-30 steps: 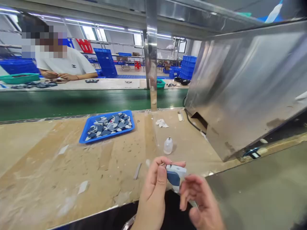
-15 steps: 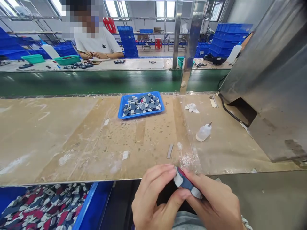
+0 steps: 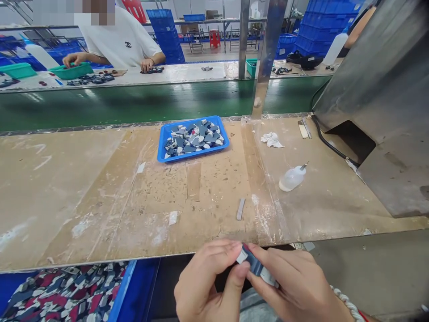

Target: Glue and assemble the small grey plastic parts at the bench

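We note that our left hand (image 3: 204, 286) and right hand (image 3: 298, 286), now lower and closer to the bench edge (image 3: 100, 261) than half a second ago, both pinch the small blue-and-white piece (image 3: 255, 265) between fingertips, pressing it together before our lap.

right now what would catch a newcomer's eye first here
Nearest the camera, the left hand and right hand pinch a small blue and white piece at the workbench's front edge. Farther back sits a blue tray heaped with similar pieces, with a small squeeze bottle lying to its right.
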The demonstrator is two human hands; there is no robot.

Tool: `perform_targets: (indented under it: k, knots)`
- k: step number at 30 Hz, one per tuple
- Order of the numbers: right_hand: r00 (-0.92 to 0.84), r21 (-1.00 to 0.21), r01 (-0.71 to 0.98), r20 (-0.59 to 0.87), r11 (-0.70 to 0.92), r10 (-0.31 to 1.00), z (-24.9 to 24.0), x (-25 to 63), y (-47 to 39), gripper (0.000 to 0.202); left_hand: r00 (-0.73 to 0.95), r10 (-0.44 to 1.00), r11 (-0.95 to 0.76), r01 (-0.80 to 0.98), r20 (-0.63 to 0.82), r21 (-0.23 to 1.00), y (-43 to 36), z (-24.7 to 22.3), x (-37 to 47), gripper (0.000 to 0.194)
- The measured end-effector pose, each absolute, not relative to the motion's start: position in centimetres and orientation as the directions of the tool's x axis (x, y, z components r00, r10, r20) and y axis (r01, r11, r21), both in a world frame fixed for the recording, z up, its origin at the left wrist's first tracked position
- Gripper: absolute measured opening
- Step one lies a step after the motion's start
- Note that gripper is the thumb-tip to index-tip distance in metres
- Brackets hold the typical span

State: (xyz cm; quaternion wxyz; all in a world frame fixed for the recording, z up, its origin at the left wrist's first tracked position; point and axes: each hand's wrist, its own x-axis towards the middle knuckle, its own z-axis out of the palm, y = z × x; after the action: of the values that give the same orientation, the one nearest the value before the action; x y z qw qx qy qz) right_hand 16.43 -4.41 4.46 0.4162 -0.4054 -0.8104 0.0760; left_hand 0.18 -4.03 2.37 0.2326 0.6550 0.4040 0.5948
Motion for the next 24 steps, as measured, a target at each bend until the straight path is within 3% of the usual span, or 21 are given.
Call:
perform_targets:
  k: [3, 12, 19, 24]
  knots:
    - [-0.298, -0.52, 0.568, 0.593, 0.638, 0.748, 4.2, 16.0, -4.4, 0.023, -0.043, 0.88, -0.453, 0.23, 0.474, 0.861, -4.1, 3.0, -0.1, 0.018]
    - [-0.274, -0.522, 0.569, 0.608, 0.635, 0.745, 3.9, 16.1, -4.4, 0.02, -0.045, 0.905, -0.406, 0.213, 0.424, 0.889, -4.4, 3.9, -0.3, 0.015]
    - [-0.255, -0.522, 0.581, 0.612, 0.625, 0.749, 4.2, 16.1, -4.6, 0.02, 0.008, 0.9, -0.422, 0.272, 0.437, 0.865, -5.1, 4.6, -0.4, 0.035]
    - [-0.262, -0.581, 0.541, 0.57, 0.608, 0.779, 4.7, 16.5, -4.8, 0.015, 0.001, 0.899, -0.419, 0.291, 0.437, 0.86, -5.4, 4.9, -0.1, 0.038]
